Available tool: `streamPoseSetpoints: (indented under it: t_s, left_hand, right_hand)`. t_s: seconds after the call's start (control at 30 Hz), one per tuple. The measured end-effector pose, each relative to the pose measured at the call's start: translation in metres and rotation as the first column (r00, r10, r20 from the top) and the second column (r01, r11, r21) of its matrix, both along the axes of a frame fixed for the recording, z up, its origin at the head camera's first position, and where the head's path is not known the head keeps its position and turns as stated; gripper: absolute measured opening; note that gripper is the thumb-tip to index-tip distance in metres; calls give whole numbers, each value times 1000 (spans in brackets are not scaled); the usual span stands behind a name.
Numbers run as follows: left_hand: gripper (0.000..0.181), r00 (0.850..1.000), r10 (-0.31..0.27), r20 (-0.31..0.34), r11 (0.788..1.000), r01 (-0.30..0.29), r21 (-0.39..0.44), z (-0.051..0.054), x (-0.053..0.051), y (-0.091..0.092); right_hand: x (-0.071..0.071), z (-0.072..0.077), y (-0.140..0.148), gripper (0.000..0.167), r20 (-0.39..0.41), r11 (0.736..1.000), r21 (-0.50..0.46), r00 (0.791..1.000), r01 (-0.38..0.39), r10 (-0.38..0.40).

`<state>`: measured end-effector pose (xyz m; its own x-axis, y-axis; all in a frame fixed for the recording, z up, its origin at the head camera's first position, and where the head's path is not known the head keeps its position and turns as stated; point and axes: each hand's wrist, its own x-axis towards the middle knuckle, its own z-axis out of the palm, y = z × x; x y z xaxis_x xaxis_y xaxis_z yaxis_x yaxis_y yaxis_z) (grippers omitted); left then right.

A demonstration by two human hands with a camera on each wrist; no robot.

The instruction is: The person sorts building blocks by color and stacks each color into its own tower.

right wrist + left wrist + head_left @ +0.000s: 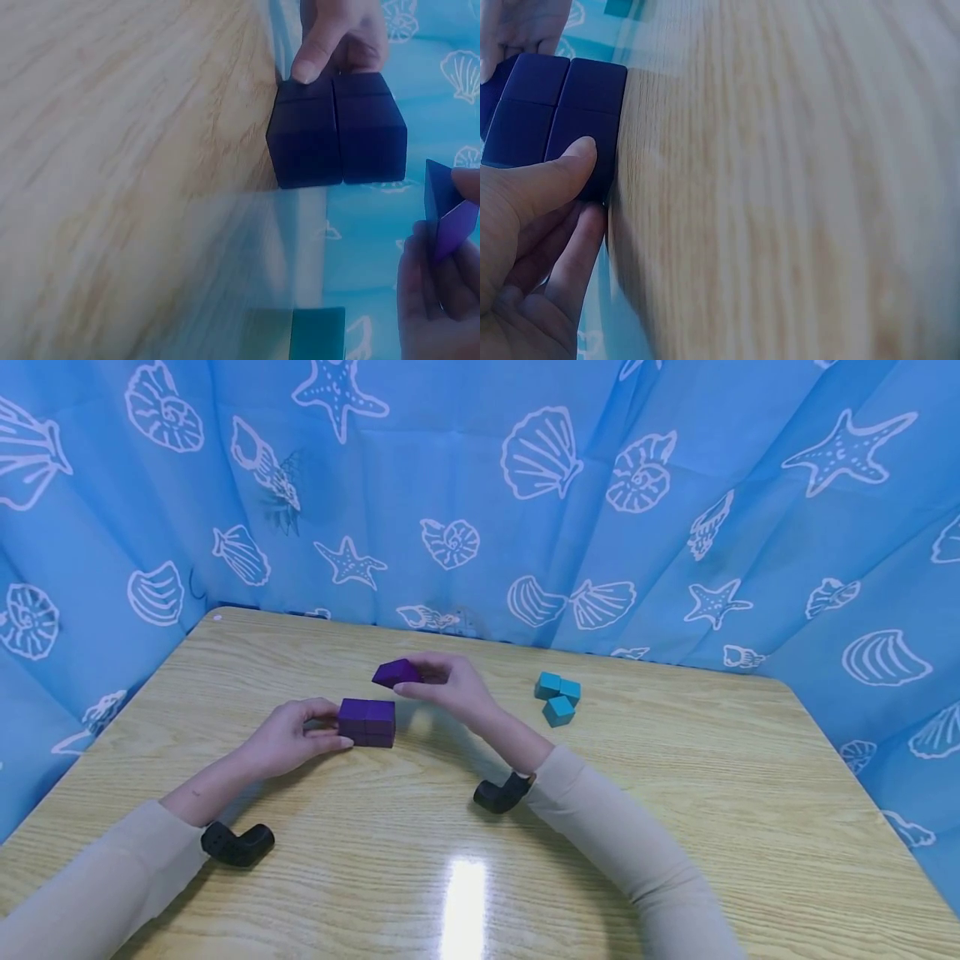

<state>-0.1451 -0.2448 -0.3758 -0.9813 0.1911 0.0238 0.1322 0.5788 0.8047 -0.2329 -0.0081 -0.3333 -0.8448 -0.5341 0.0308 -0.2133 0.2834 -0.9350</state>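
A block of dark purple cubes (367, 722) rests on the wooden table, left of the middle. My left hand (296, 739) grips its left end, thumb on the near side; in the left wrist view the thumb lies across one face of the purple cubes (585, 97). Just above and behind the block, my right hand (456, 687) pinches a purple piece with slanted faces (396, 673) between thumb and fingers, held in the air. The right wrist view shows this angular piece (448, 214) apart from the cubes (337, 139).
Three teal cubes (558, 711) sit close together on the table (675, 793), right of my right hand. A blue curtain (465, 468) with white shell and starfish prints hangs behind the table's far edge and along its sides.
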Motion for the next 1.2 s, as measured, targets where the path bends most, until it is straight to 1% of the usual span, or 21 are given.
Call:
streamPoseSetpoints:
  t_s: [0.23, 0.47, 0.7, 0.8, 0.93, 1.2]
  left_hand:
    - [30, 1000, -5, -2, 1000, 5, -5, 1, 0, 0]
    - [29, 1000, -12, -10, 1000, 12, 0, 0, -1, -1]
    - [29, 1000, -8, -13, 1000, 8, -11, -1, -2, -1]
    - [29, 1000, -9, -15, 1000, 8, -13, 0, -2, -1]
    - [29, 1000, -10, -22, 1000, 10, -11, -1, -1, -1]
    - [28, 1000, -18, -23, 1000, 18, 3, -1, 0, -1]
  right_hand:
    - [5, 1, -7, 43, -15, 999, -1, 999, -50, 50]
    - [9, 0, -12, 44, -28, 991, 43, 992, -123, 125]
    - [12, -2, -16, 41, -103, 982, 77, 978, -173, 180]
    - [12, -3, -18, 41, -120, 979, 91, 974, -184, 194]
    - [13, -5, -20, 42, -117, 975, 113, 971, -193, 206]
    - [16, -7, -23, 40, -119, 976, 96, 971, -195, 206]
